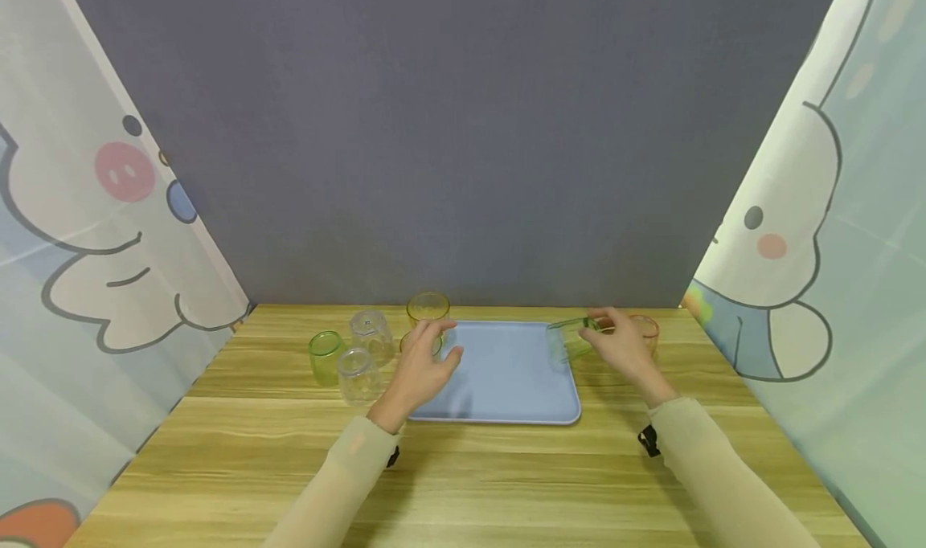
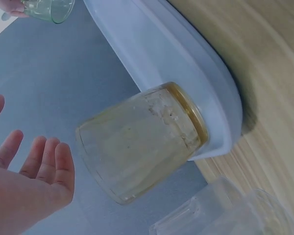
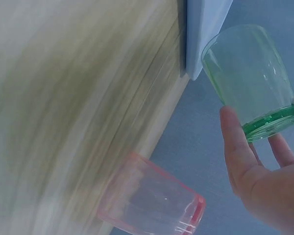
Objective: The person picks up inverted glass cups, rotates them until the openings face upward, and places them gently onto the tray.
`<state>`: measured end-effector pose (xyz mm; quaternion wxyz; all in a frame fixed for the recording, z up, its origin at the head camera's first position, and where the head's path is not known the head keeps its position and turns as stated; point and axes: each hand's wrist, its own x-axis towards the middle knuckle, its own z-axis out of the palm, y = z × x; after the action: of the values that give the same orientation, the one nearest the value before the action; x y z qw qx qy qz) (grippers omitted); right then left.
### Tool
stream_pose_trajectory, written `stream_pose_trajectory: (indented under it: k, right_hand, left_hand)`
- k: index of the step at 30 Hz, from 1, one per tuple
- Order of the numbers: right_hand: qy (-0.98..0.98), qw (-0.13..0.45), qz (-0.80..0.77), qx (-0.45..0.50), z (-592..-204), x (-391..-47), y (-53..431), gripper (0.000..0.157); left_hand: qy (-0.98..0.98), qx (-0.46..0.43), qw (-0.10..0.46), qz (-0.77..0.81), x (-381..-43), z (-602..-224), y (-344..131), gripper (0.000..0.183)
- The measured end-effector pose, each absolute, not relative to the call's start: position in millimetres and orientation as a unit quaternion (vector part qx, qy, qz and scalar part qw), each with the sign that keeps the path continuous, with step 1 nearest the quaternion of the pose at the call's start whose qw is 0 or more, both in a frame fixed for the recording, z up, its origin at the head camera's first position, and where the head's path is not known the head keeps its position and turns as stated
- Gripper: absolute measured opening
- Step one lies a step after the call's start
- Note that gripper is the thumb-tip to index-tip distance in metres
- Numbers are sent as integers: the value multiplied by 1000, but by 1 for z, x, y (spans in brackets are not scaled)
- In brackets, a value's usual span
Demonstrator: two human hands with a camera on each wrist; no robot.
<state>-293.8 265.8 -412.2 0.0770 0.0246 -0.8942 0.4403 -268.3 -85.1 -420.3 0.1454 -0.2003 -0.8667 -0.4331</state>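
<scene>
In the head view, the right hand (image 1: 624,345) grips a pale green tumbler (image 1: 567,343), whose mouth end points left from the grip, over the right edge of a blue tray (image 1: 499,379). Just behind that grip a pink-rimmed tumbler (image 1: 646,333) stands on the wooden table (image 1: 506,484). The left hand (image 1: 421,371) holds nothing; its fingers are parted, and behind them an amber tumbler (image 1: 428,308) rises. To the left of that hand are two clear tumblers (image 1: 359,381) (image 1: 372,337), with a lime-green tumbler (image 1: 325,361) beyond, all apparently mouth-down.

In the left wrist view, the amber tumbler is apart from the fingertips (image 2: 63,152), upright, with its thick base at the tray's corner; whether that base sits wholly inside the rim I cannot tell. The gap suggests the left hand bears none of its weight.

In the right wrist view, fingers pinch the pale green tumbler by its thick base, the mouth tilted away from the palm; this grip probably serves to leave rim and walls untouched. The pink-rimmed tumbler, near the hand and not touching it, rests mouth-down, likely steadier on its wider end.
</scene>
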Motion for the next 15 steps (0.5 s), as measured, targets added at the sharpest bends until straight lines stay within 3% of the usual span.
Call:
stream_pose_trajectory:
  k: [15]
  right_hand:
    - [-833,32,552,2,-425,-293,266,57]
  left_hand:
    - [-863,-211,143,-436,-265,-419,-78,45]
